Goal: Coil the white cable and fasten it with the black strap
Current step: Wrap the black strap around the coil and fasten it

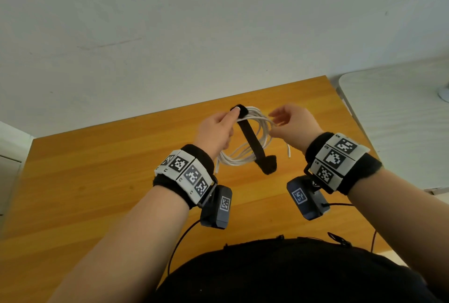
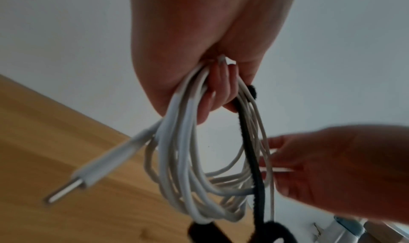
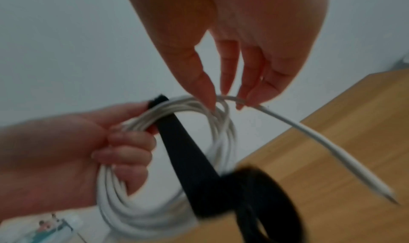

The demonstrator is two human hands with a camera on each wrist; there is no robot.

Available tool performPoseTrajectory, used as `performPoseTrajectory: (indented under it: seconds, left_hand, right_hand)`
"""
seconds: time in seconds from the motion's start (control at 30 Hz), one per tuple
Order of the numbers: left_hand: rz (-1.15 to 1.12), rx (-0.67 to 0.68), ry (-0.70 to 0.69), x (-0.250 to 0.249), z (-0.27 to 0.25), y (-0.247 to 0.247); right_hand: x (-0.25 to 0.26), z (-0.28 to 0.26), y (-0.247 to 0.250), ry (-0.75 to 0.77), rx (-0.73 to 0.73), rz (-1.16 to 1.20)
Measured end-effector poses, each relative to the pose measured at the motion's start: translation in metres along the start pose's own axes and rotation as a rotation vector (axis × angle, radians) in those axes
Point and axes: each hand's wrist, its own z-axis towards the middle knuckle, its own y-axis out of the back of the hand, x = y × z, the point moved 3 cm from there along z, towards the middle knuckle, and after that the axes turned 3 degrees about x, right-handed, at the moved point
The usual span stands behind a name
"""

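Note:
The white cable (image 1: 245, 154) is wound into a coil held up above the wooden table (image 1: 97, 181). My left hand (image 1: 230, 120) grips the coil's top left, fingers curled round the strands (image 2: 188, 159), and its thumb pins the upper end of the black strap (image 1: 251, 141) against them. The strap (image 3: 188, 150) hangs down across the coil, its lower end curled. My right hand (image 1: 274, 124) pinches a loose strand at the coil's right side (image 3: 230, 98); that end trails down to a plug (image 3: 376, 185). The other plug (image 2: 88, 173) sticks out below the left hand.
A pale wall rises behind the table's far edge. A white surface (image 1: 388, 120) adjoins the table on the right. Thin black wires (image 1: 179, 242) run from the wrist cameras down toward my body.

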Motion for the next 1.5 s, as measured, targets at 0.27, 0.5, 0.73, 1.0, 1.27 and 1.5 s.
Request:
performPoseTrajectory:
  seconds: [0.27, 0.5, 0.73, 1.0, 1.27, 1.5]
  left_hand:
    - [-0.058, -0.008, 0.019, -0.005, 0.001, 0.004]
    - [-0.155, -0.005, 0.067, 0.002, 0.003, 0.001]
    - [-0.174, -0.024, 0.081, 0.007, 0.003, 0.005]
    - [-0.16, -0.011, 0.067, 0.005, 0.003, -0.001]
    - [-0.119, -0.021, 0.039, 0.006, 0.002, 0.0]
    - [-0.109, -0.041, 0.013, 0.001, 0.002, 0.003]
  right_hand:
    - [-0.014, 0.001, 0.003, -0.076, -0.023, 0.104]
    - [-0.013, -0.003, -0.011, -0.245, 0.113, 0.468]
    - [-0.014, -0.01, -0.013, -0.321, 0.287, 0.778]
    - [-0.014, -0.012, -0.022, -0.391, 0.196, 0.755]
    - [-0.016, -0.014, -0.023, -0.501, 0.321, 0.782]
    - [-0.016, -0.018, -0.027, -0.588, 0.388, 0.935]
